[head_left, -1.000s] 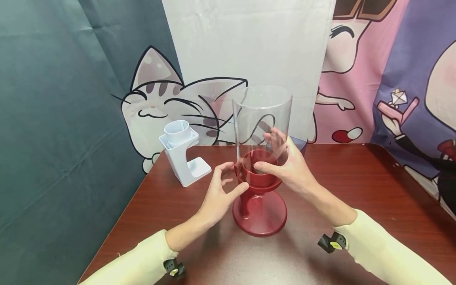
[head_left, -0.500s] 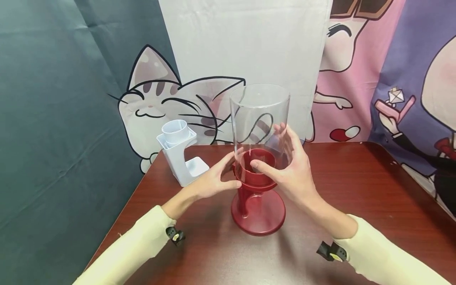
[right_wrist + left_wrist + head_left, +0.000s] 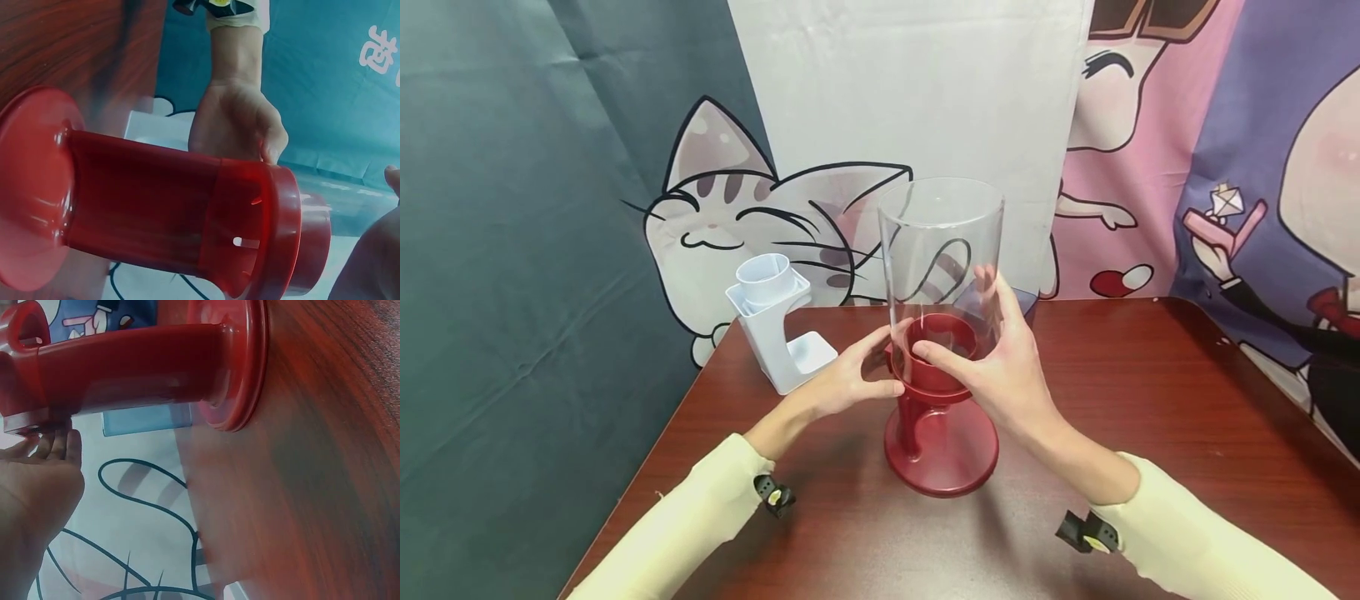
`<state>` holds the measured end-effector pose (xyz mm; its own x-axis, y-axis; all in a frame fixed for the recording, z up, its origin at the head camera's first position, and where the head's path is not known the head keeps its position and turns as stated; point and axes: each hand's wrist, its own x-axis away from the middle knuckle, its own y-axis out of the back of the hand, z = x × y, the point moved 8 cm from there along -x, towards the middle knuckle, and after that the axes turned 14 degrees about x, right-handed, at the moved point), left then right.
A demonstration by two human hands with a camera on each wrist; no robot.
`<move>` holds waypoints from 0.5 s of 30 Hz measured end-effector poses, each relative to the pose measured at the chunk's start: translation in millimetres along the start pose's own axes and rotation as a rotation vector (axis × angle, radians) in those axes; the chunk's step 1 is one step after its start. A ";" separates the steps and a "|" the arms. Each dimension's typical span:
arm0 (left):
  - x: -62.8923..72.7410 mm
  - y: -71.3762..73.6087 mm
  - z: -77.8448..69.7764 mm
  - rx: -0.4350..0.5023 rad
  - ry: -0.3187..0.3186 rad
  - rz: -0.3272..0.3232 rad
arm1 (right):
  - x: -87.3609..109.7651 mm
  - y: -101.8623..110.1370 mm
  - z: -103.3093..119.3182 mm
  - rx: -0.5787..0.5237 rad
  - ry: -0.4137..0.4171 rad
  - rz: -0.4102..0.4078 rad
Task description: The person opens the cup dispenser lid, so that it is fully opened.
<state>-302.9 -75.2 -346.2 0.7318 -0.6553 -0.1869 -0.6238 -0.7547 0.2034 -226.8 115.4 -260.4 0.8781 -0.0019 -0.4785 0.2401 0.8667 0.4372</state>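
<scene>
A red stand [image 3: 942,450] with a round foot, a curved upright and a collar at its top stands on the table. Over the red cup-shaped insert at the collar rises a tall transparent cylinder [image 3: 942,250], open at the top. My right hand [image 3: 1000,367] grips its lower right part, thumb in front and fingers round the far side. My left hand [image 3: 842,379] holds the left side of the collar, its thumb at the front edge; the right wrist view shows that thumb [image 3: 273,140] right at the rim. In the left wrist view, the fingertips [image 3: 62,447] meet a small block on the collar.
A white C-shaped holder [image 3: 778,350] with a round tube on top stands at the table's left edge. Behind the cylinder is a bluish box [image 3: 1026,302]. Cartoon-printed cloth [image 3: 820,100] hangs along the table's back edge, and dark green cloth [image 3: 497,292] on the left.
My left hand has moved up and forward and closed in on the collar. The right hand's fingers have settled lower round the cylinder. The stand stays in place while the head view shifts slightly.
</scene>
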 end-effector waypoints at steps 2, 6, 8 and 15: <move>0.5 1.3 1.0 -0.027 0.011 -0.019 | -1.6 -0.7 -1.4 -0.001 -0.010 0.006; 0.6 0.4 0.6 -0.037 -0.004 -0.030 | -4.3 -0.8 -3.0 0.000 -0.014 0.011; 0.3 -0.9 -1.1 -0.038 -0.029 -0.025 | -5.7 -0.4 -3.1 -0.004 -0.007 0.010; -0.8 -4.5 -4.3 -0.057 -0.085 -0.005 | -10.0 -1.3 -2.3 0.010 0.030 0.019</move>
<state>-299.5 -71.1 -342.8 0.7076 -0.6536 -0.2685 -0.6016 -0.7566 0.2562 -236.8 115.4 -258.0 0.8699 0.0297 -0.4923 0.2277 0.8612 0.4544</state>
